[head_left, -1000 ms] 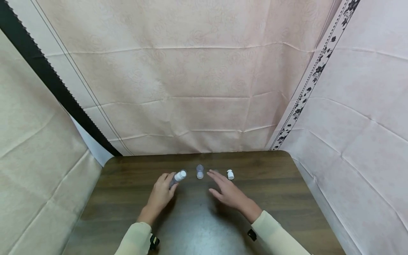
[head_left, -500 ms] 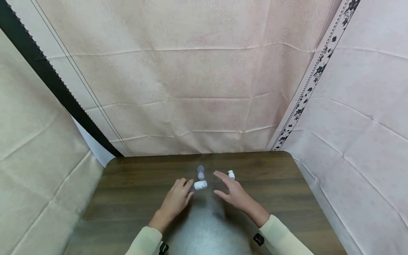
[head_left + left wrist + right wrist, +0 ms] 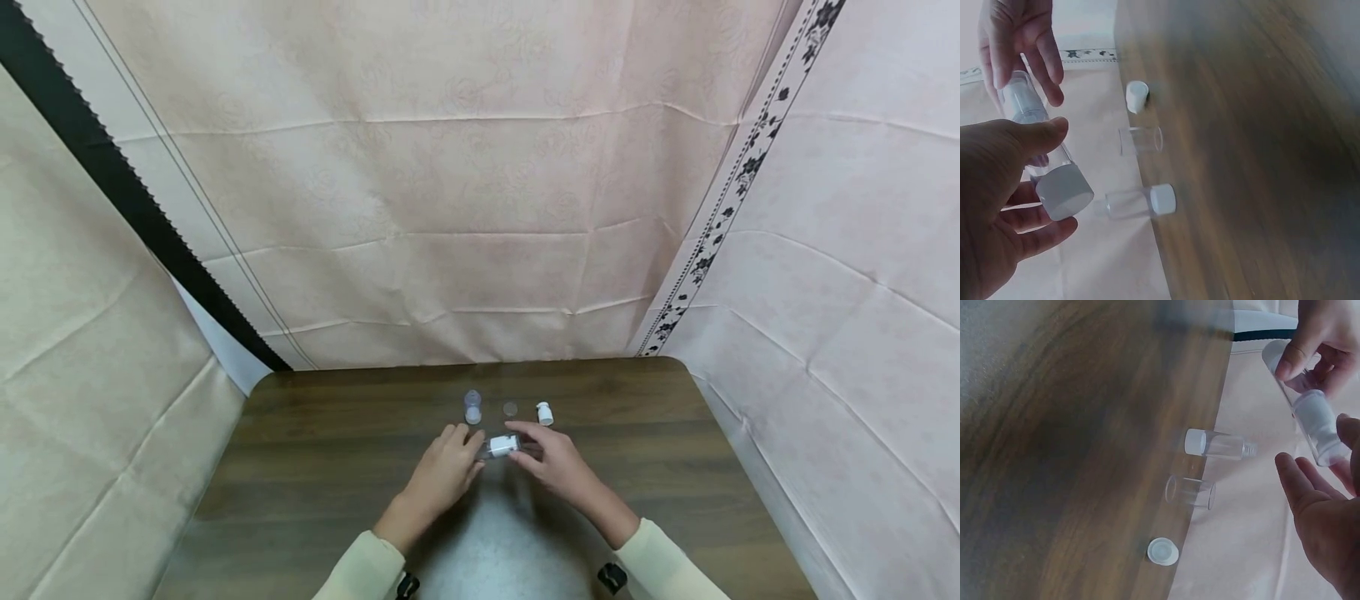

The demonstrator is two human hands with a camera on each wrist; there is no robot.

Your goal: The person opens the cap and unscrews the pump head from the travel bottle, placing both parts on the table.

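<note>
My left hand (image 3: 444, 467) holds a clear bottle (image 3: 1054, 156) tilted above the table. It has a white base (image 3: 1065, 190) and a white pump head (image 3: 1317, 419) under a clear cover. The left thumb and fingers wrap its lower part. Around the covered end my right hand (image 3: 558, 467) is spread, thumb on one side and fingers extended on the other; whether it touches the cover I cannot tell. Behind the hands stand a second clear bottle with a white base (image 3: 472, 408), a clear open cylinder cover (image 3: 1191, 492) and a small white pump top (image 3: 544, 413).
The brown wooden table (image 3: 337, 492) has rounded far corners. Pale cloth (image 3: 480, 208) hangs behind its far edge and along both sides. The standing parts form a row near the far edge, just beyond the hands.
My left hand has carried the bottle rightward, tipping it toward my right hand. The right hand has shifted slightly right and toward me, its fingers now around the covered end.
</note>
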